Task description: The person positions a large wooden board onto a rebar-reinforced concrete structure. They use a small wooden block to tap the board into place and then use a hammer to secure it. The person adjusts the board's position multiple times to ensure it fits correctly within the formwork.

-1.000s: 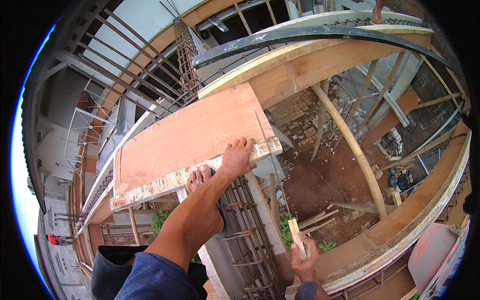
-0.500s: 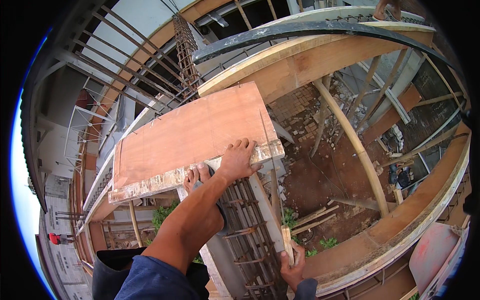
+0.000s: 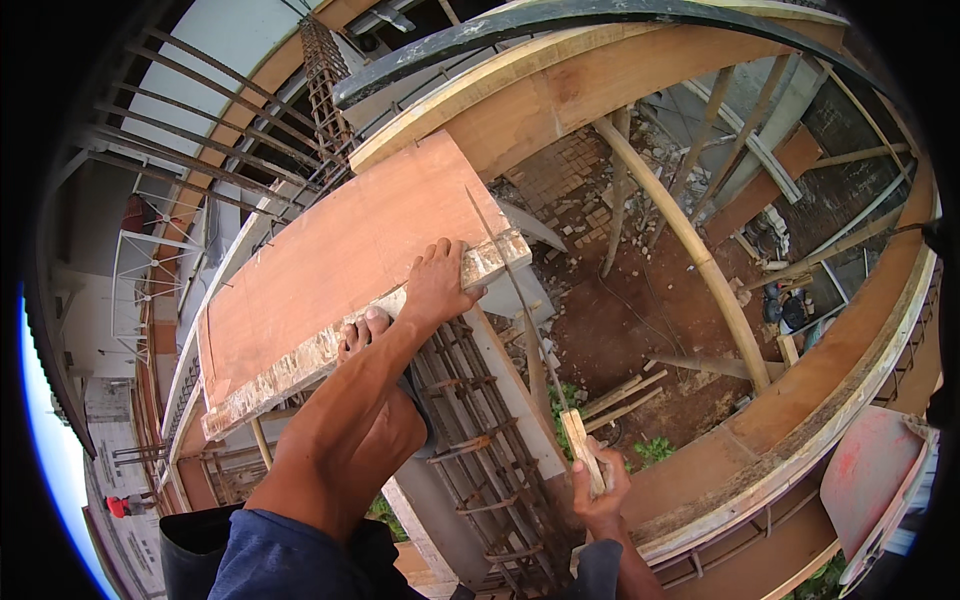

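A reddish plywood panel [image 3: 330, 240] with a rough, pale-stained wooden batten [image 3: 270, 388] along its near edge lies across the formwork. My left hand [image 3: 437, 283] grips the panel at that edge, fingers over the top and thumb along the batten's side. Beside this hand, the toes of my foot [image 3: 362, 328] rest on the batten. My right hand [image 3: 603, 487], lower right, is closed around the pale wooden handle of a handsaw [image 3: 582, 440]. The saw's long thin blade slants up and left across the batten near the panel's right end, its tip above the plywood.
Below my hands runs a rebar cage [image 3: 490, 455] between boards. A curved plywood form [image 3: 780, 425] sweeps round the right, above a deep drop to rubble and soil. Bamboo props [image 3: 690, 250] stand there. A dark curved pipe [image 3: 520, 35] crosses the top; rebar ends [image 3: 200, 130] jut out upper left.
The whole view has shifted, moving the panel left and up in the picture. My right hand and the saw handle appear higher, with more forearm showing. Both hands keep their hold.
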### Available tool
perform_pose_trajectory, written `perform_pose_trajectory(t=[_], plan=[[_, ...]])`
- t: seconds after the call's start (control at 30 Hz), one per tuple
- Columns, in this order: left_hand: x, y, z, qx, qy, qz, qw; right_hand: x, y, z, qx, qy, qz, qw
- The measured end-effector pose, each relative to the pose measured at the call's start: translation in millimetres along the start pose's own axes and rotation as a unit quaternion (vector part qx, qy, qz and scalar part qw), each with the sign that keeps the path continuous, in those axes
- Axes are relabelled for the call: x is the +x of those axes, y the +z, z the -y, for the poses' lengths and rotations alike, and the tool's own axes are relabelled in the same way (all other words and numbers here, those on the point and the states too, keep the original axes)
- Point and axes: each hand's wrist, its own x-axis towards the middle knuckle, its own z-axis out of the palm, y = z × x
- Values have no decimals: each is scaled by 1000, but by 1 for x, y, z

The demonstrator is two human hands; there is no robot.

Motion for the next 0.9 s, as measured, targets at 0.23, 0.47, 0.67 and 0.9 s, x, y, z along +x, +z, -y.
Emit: perform_pose_trajectory(t=[0.23,0.47,0.67,0.9], plan=[[1,1,-8,31,-7,-42,999,-2,-5,46,45,43,47,997],[8,-4,-6,41,17,-15,999,40,-26,108,24,11,124,992],[-8,-23,-8,9,44,-47,998,30,-41,115,31,29,95,995],[-31,-46,1,-22,88,-67,994,-15,-37,70,6,-47,103,994]])
